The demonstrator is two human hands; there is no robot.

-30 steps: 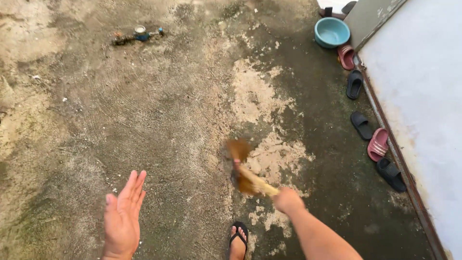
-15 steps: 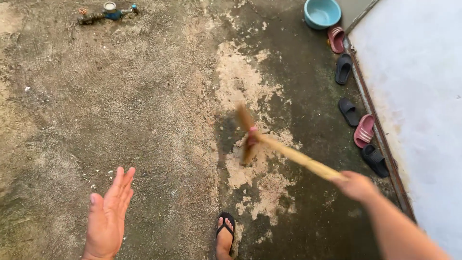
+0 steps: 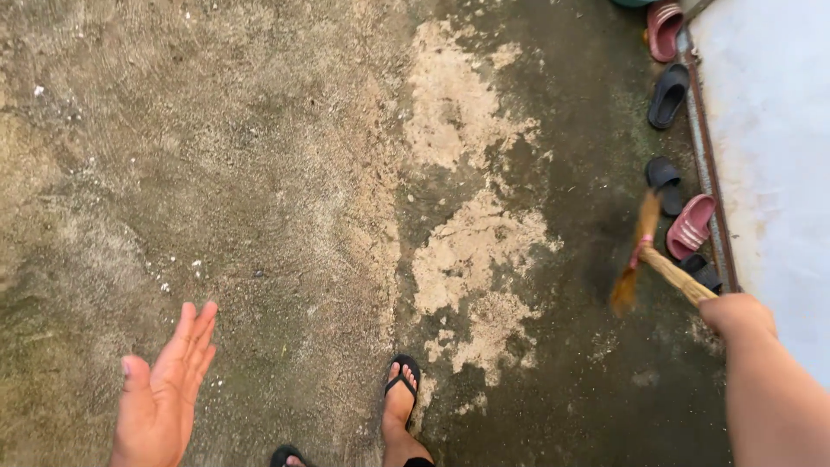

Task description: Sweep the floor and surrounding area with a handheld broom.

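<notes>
head view, steeply down, standing height

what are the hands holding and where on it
The right hand has a closed grip on a short straw broom, at the end of its handle away from the bristles. The left hand is open and flat, holding nothing.
</notes>
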